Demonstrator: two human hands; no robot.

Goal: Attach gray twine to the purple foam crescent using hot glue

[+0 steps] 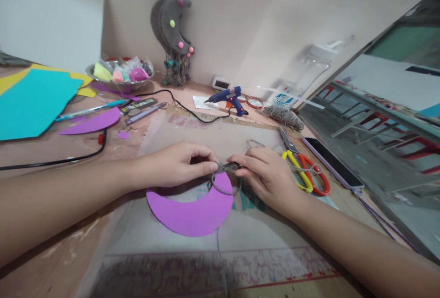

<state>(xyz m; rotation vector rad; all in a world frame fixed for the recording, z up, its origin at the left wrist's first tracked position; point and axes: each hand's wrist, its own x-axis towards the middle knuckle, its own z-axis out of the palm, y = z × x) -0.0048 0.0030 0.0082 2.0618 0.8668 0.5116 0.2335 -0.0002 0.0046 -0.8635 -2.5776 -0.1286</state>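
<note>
A purple paper crescent (194,217) lies in front of me, its horns pointing up. At its right horn, my left hand (177,165) pinches grey yarn (225,193) between thumb and forefinger. Just across from it, my right hand (268,174) is closed on the same yarn, with fingertips together. A loop of that yarn hangs over the crescent's right horn. Whether the left fingertips also grip the paper is hard to see. Right of my right hand rest scissors (304,174) with yellow and red handles, a strand of yarn across them.
Behind my hands sit a blue glue gun (228,97), a yarn skein (283,117) and a bowl (122,83) of bagged clay. A phone (332,162) lies at the right edge. Turquoise sheets (32,103) lie left. A grey moon ornament (172,27) hangs on the wall.
</note>
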